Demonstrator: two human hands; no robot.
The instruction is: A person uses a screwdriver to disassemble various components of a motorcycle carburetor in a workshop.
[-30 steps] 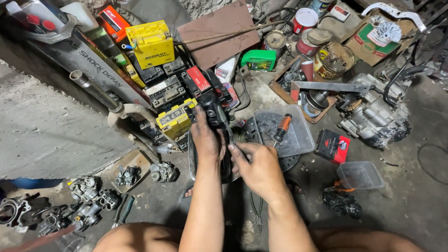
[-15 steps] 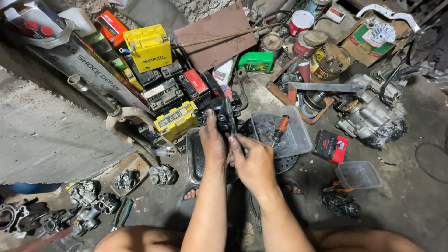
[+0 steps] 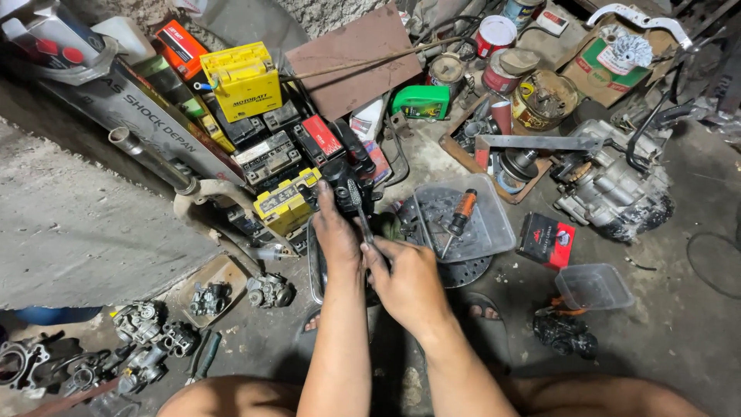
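Bare forearms, sleeveless; sandalled feet

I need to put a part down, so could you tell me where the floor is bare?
Bare floor lies right of the small clear tub, below the engine, and on the concrete slab at left. Around both hands, batteries and the tray crowd in.

Compared with a second ago: left hand [image 3: 337,234] now higher on the black metal part [image 3: 349,181], fingers stretched up along its side rather than wrapped lower down. Right hand [image 3: 407,279] drawn in from the right, now pressed against the left, thumb and forefinger pinched on the thin metal tool [image 3: 363,220] at the part's lower end. Forearms closer together, nearly parallel. Part raised slightly toward the yellow battery [image 3: 284,205], hiding more of the clutter behind.
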